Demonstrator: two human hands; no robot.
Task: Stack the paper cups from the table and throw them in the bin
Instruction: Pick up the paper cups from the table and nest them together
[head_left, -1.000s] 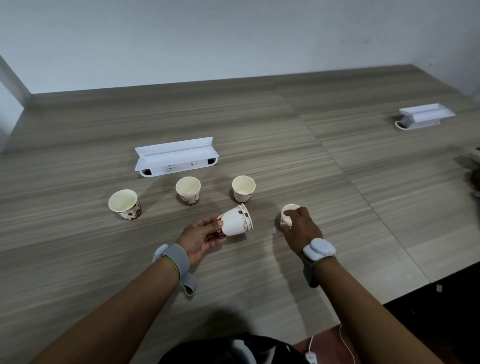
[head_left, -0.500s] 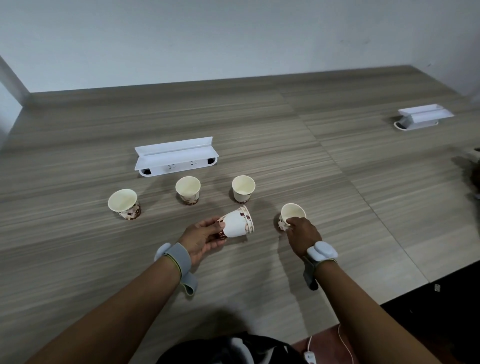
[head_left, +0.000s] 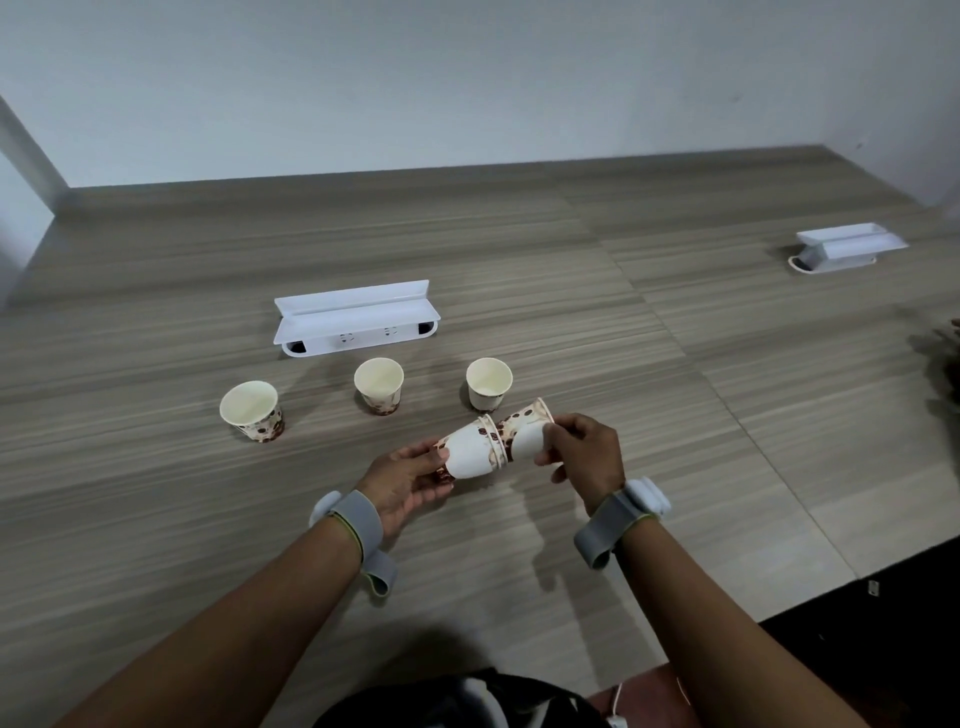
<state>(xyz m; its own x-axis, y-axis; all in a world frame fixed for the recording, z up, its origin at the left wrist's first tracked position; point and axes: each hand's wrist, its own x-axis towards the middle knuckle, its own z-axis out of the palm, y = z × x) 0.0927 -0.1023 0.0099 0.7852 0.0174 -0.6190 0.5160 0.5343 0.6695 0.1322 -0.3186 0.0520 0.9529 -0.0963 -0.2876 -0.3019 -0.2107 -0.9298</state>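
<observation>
Above the wooden table (head_left: 156, 519) my left hand (head_left: 405, 480) holds a white paper cup (head_left: 470, 452) with a brown bean print on its side, mouth toward the right. My right hand (head_left: 584, 457) holds a second cup (head_left: 524, 428) whose bottom enters the first cup's mouth. Three more cups stand upright behind them: a left cup (head_left: 252, 410), a middle cup (head_left: 379, 384) and a right cup (head_left: 488, 383). No bin is in view.
A white socket box (head_left: 356, 325) with its lid up sits behind the cups. Another white socket box (head_left: 849, 253) is at the far right. The table's front edge runs along the lower right, with dark floor (head_left: 883, 623) beyond it.
My right hand has lifted its cup off the table, tipped it sideways and brought it left into the mouth of the cup in my left hand.
</observation>
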